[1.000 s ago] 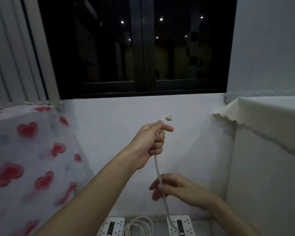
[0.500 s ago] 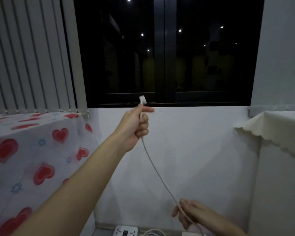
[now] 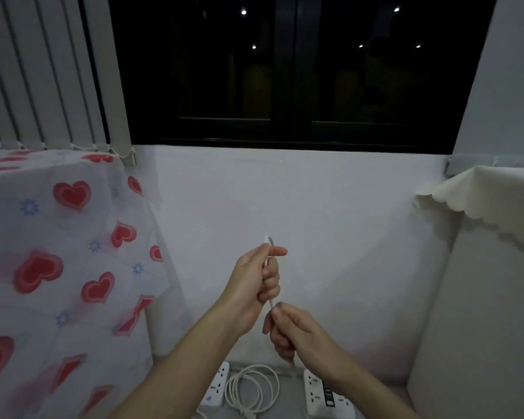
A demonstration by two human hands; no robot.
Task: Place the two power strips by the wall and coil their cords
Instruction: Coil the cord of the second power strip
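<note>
Head view: my left hand (image 3: 256,279) grips the cord (image 3: 271,304) near its plug end, my right hand (image 3: 294,331) pinches it just below. The cord runs near-vertical down to the right power strip (image 3: 321,394) at the wall (image 3: 315,222). The left power strip (image 3: 217,385) has its coiled cord (image 3: 253,388) beside it.

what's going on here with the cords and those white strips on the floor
A person is tidying two power strips set on the floor by the wall. The left power strip has its coiled cord lying beside it. The right power strip is not done: its cord is held up, with the left hand gripping near the plug end and the right hand gripping just below.
</note>
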